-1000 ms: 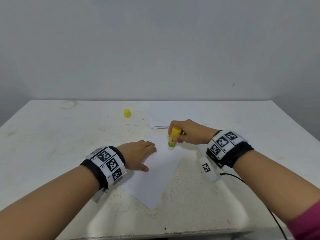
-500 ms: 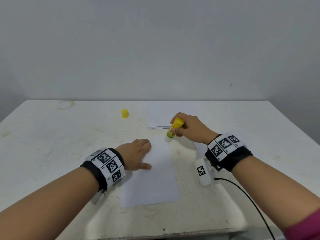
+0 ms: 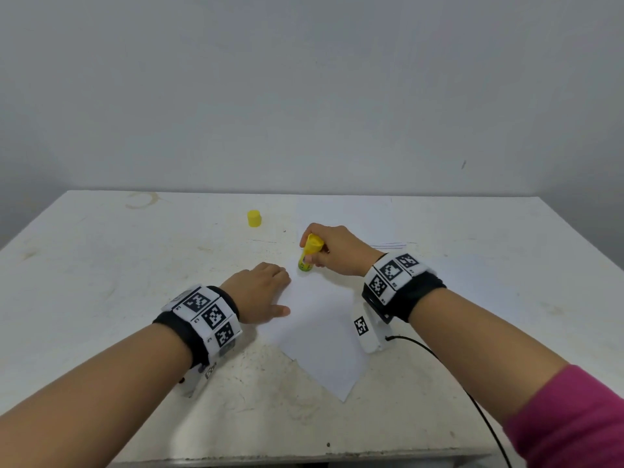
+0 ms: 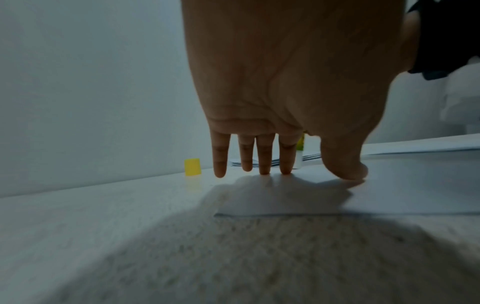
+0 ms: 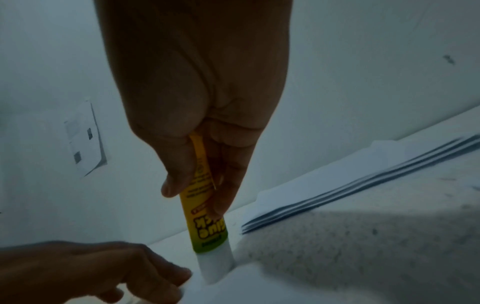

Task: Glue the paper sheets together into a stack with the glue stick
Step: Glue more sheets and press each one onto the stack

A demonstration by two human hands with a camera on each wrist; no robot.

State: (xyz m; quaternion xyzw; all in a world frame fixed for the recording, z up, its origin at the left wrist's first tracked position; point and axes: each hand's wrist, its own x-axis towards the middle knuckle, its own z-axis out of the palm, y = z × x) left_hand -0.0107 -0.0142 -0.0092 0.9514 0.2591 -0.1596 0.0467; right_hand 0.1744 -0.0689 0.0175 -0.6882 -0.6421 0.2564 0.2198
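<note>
A white paper sheet (image 3: 320, 336) lies skewed on the table in front of me. My left hand (image 3: 260, 295) presses its left edge flat with straight fingers (image 4: 265, 156) and thumb. My right hand (image 3: 334, 249) grips a yellow glue stick (image 3: 309, 256), tip down on the sheet's far corner. In the right wrist view the glue stick (image 5: 205, 224) has its white tip on the paper, right beside my left fingers (image 5: 145, 273). A stack of paper sheets (image 3: 368, 217) lies behind my right hand, its layered edges (image 5: 363, 185) showing.
The yellow glue cap (image 3: 254, 218) stands upright at the back left of the white table (image 3: 101, 282), also seen as the cap (image 4: 192, 167) in the left wrist view. A black cable (image 3: 472, 400) runs off my right wrist toward the table's front edge.
The sheet has turned under my left hand, from roughly square to skewed with a corner toward me. The glue stick moved down onto the sheet's far corner, closer to my left hand.
</note>
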